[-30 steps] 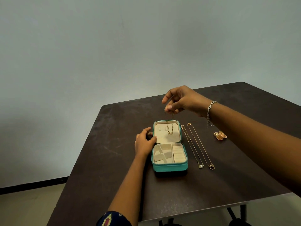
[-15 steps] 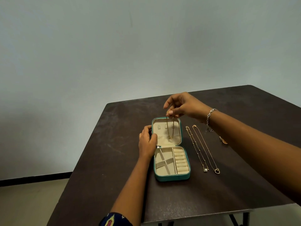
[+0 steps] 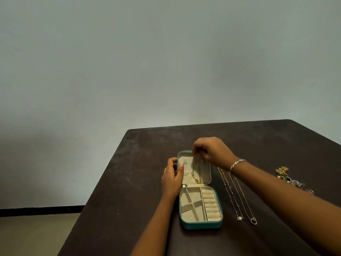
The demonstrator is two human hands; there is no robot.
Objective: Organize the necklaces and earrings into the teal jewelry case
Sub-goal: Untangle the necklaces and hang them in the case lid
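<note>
The teal jewelry case (image 3: 201, 226) lies open on the dark table, its cream lid tilted back. My left hand (image 3: 172, 179) grips the lid's left edge, thumb on the lining. My right hand (image 3: 210, 150) pinches the top of a gold chain necklace (image 3: 196, 177) at the lid's upper edge; the chain hangs down over the lining. Two thin necklaces (image 3: 235, 196) with small pendants lie stretched out to the right of the case. A heap of earrings (image 3: 293, 182) sits further right, beyond my right forearm.
The table (image 3: 129, 191) has its left edge close to the case, with floor below. The case's lower half holds cream dividers and ring rolls (image 3: 210, 204). A plain wall stands behind the table.
My right hand has come down to the lid's top edge with the gold chain. The lid now lies further back. My left hand has stayed on its left edge.
</note>
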